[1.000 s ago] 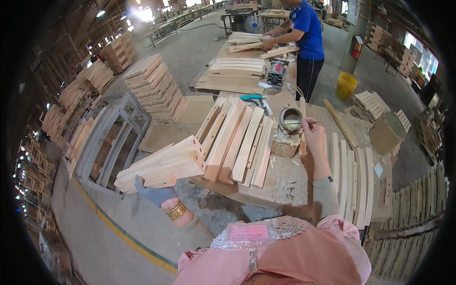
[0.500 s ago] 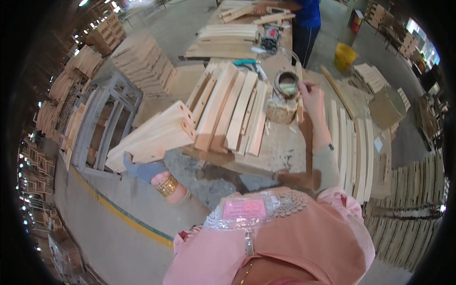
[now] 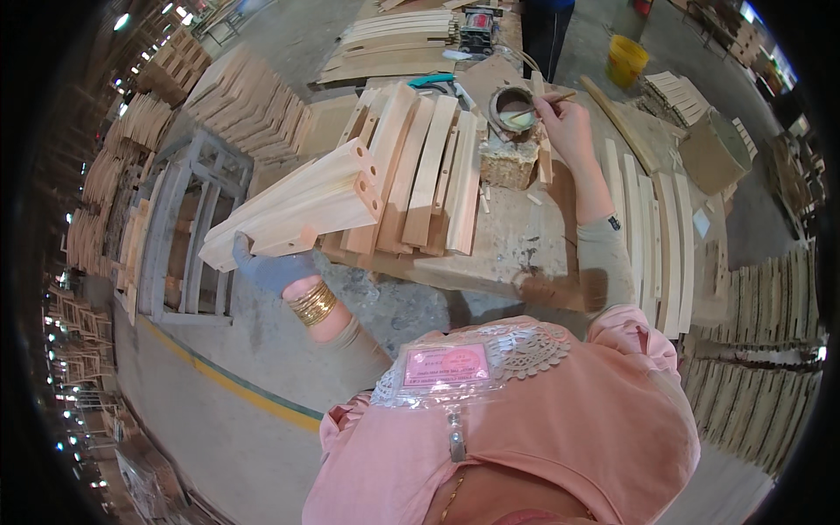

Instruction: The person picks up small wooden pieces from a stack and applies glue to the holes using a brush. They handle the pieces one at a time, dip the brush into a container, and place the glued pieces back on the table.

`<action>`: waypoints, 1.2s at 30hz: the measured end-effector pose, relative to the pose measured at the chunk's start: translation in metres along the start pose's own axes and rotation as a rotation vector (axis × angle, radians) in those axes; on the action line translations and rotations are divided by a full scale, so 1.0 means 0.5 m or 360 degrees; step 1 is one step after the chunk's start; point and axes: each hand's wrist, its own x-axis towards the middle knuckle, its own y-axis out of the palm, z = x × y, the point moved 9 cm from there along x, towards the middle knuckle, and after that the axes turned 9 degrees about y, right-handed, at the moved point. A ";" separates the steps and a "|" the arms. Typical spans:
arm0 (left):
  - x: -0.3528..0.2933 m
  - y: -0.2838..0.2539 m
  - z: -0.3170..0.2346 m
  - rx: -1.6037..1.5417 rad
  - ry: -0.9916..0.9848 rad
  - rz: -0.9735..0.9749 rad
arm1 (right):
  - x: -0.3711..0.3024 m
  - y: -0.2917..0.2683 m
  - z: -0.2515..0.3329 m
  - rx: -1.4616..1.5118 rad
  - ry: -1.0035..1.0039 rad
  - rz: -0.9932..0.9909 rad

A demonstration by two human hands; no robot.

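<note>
Pale wooden block (image 3: 293,210), drilled with a couple of round holes in its end face, sits up off the bench in the gloved left hand (image 3: 269,267), fingers wrapped under its lower edge. Its long axis runs from lower left up toward the glue tin (image 3: 513,107), holed end pointing that way. The right hand (image 3: 567,129) is much closer to the tin, pinching a thin stick (image 3: 542,103) whose tip is in it. Between block and tin lies a row of wooden slats (image 3: 420,175) on the workbench (image 3: 507,236), so that's what's in the way. A yellow bucket (image 3: 626,59) stands well beyond.
</note>
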 end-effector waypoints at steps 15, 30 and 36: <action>-0.037 0.089 0.102 0.0101 -0.0270 0.0206 | -0.065 -0.043 -0.153 0.1136 0.0688 -0.0056; -0.041 0.121 0.140 0.0119 -0.0324 0.0321 | -0.076 -0.019 -0.233 0.1868 0.1191 -0.0240; -0.044 0.105 0.114 0.0109 -0.0276 0.0256 | -0.112 -0.117 0.051 0.2076 0.0393 0.0177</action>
